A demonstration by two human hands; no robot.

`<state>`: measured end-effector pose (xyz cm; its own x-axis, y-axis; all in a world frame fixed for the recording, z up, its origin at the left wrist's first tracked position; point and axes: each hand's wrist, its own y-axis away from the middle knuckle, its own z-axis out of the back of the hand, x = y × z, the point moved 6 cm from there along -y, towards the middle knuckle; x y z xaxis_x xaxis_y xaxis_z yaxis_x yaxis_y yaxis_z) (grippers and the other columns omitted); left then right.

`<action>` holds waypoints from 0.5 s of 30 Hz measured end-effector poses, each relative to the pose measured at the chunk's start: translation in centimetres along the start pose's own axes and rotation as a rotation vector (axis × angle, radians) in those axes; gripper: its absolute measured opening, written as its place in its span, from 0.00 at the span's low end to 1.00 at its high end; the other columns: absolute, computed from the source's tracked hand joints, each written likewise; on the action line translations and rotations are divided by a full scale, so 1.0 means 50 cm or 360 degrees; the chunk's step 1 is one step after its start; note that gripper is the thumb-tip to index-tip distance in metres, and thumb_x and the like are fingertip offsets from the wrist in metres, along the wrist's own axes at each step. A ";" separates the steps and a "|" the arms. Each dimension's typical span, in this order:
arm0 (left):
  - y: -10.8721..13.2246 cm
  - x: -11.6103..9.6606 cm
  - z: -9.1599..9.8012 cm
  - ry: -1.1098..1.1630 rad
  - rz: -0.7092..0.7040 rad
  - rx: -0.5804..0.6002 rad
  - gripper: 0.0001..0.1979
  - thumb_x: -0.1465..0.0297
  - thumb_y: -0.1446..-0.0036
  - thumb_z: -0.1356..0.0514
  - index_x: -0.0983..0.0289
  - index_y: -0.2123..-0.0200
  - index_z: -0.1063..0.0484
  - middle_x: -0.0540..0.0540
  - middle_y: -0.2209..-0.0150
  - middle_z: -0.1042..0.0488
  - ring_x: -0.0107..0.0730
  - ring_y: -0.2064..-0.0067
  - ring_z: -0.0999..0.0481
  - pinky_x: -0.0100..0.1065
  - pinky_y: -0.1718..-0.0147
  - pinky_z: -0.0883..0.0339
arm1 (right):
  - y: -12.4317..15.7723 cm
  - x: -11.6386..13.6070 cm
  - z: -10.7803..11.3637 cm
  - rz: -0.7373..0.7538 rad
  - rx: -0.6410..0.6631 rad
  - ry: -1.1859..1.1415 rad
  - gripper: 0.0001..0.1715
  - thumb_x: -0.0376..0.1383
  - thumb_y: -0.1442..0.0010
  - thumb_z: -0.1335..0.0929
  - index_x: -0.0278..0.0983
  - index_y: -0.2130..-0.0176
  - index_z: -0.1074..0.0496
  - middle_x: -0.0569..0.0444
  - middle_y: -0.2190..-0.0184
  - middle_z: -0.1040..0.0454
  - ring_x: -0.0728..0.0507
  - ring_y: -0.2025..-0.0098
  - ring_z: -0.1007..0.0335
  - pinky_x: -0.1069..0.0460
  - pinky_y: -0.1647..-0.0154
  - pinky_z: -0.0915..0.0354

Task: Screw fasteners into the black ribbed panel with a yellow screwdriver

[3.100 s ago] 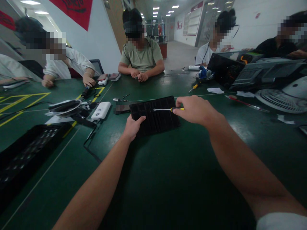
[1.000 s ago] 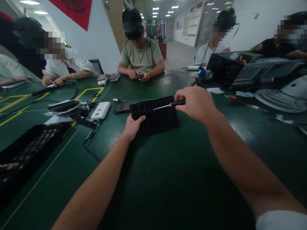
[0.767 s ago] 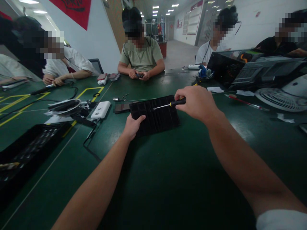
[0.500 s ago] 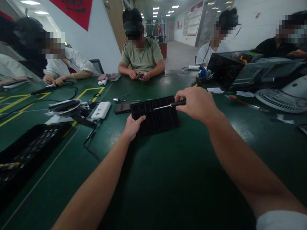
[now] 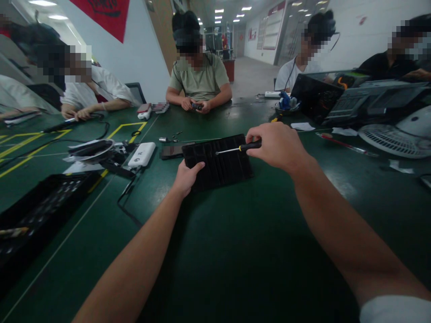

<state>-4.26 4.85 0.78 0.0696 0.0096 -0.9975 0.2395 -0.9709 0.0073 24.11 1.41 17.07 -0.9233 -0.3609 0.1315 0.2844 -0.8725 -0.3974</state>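
My left hand (image 5: 188, 178) grips the left edge of a flat black ribbed plastic panel (image 5: 224, 168), thumb on its near face and the other fingers hidden behind. The panel is tilted up over the green table. In my right hand (image 5: 278, 146) is a screwdriver (image 5: 249, 145) with a black and yellow handle, pinched between thumb and fingers. Its thin metal shaft points left, and the tip meets the panel near its upper middle. Whether a screw sits under the tip is too small to tell. Behind the panel lies a dark flat object (image 5: 171, 151), partly covered.
To the left are a white power bank (image 5: 142, 154) with a cable, a pile of parts (image 5: 96, 150) and a long black tray (image 5: 43, 211). On the right stand a white fan (image 5: 400, 132) and a dark equipment case (image 5: 316, 98). Several people sit around the table (image 5: 256, 251).
Hardly anything differs. My hands, the panel and the screwdriver keep the same place, with the tip still against the panel.
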 end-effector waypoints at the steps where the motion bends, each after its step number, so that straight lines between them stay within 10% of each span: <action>1: 0.000 0.000 0.001 -0.0003 -0.0002 -0.0003 0.21 0.72 0.50 0.24 0.62 0.52 0.22 0.58 0.52 0.14 0.49 0.48 0.13 0.57 0.39 0.21 | 0.000 0.000 0.000 -0.0001 0.0003 -0.0001 0.10 0.37 0.40 0.23 0.44 0.57 0.14 0.49 0.58 0.14 0.36 0.56 0.22 0.45 0.61 0.37; 15: 0.000 -0.002 -0.001 0.0006 -0.0004 0.0004 0.20 0.72 0.49 0.25 0.62 0.52 0.22 0.59 0.52 0.15 0.49 0.48 0.14 0.58 0.38 0.22 | 0.002 0.007 -0.001 -0.0114 0.0117 0.0014 0.09 0.41 0.39 0.24 0.45 0.57 0.14 0.48 0.59 0.14 0.35 0.58 0.22 0.44 0.61 0.34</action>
<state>-4.20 4.88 0.89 0.0724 0.0129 -0.9973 0.2371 -0.9715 0.0047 23.79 1.21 17.03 -0.9440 -0.2941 0.1492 0.2356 -0.9179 -0.3192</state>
